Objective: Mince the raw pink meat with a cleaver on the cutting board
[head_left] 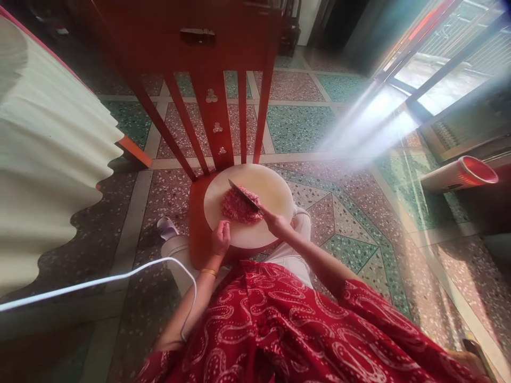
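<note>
Risk of a nick: left hand [221, 238], fingers loosely curled, just beside minced meat [238, 207] and knife [244, 195] clamped in right hand [276, 222] on chopping board [275, 187].

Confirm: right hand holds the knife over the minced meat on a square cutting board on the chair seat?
Wrong on shape: the head view shows a round cutting board. The rest holds: right hand holds the knife over the minced meat on the chair seat.
</note>
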A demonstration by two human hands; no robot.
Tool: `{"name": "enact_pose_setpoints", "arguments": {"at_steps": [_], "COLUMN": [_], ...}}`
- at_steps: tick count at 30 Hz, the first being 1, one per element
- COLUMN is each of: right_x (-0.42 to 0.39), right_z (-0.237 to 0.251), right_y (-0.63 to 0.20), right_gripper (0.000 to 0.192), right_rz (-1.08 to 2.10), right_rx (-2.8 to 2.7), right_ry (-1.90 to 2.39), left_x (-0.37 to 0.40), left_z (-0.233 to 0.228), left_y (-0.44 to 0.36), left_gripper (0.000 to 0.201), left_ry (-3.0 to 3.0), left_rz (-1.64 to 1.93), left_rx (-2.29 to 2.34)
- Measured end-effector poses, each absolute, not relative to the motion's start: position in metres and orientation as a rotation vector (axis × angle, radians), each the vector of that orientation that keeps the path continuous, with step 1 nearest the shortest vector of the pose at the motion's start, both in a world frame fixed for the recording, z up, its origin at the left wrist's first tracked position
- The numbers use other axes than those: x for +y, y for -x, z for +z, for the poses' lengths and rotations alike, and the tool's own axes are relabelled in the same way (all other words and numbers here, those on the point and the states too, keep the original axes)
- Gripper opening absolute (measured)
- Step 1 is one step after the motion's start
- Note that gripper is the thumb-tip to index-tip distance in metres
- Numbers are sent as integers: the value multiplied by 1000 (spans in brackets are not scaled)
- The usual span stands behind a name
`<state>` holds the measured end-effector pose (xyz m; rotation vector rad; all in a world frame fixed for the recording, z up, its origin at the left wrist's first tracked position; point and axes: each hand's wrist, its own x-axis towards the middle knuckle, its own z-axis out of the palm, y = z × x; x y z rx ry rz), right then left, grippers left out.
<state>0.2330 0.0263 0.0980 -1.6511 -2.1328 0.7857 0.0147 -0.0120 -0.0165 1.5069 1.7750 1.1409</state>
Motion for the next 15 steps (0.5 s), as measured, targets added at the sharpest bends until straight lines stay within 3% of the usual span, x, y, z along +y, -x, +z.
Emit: {"name": "enact_pose_setpoints", "arguments": {"at_steps": [7,11,15], "right_x": [35,36,41], "right_z": [110,89,102], "right_y": [-239,-249,-249], "right_gripper": [47,43,44], "right_rz": [570,747,707], "right_rx": [-1986,-2092,-1978], "right_ry": [1441,1695,1564], "left_x": [-11,-12,-11], "left_z": [-17,-19,-20], "left_y": [-15,-15,-14], "left_gripper": [27,27,27], "left_ry": [-1557,-1518,-1522], "left_rz": [1135,1125,1119], "left_rx": [1760,1775,1738]}}
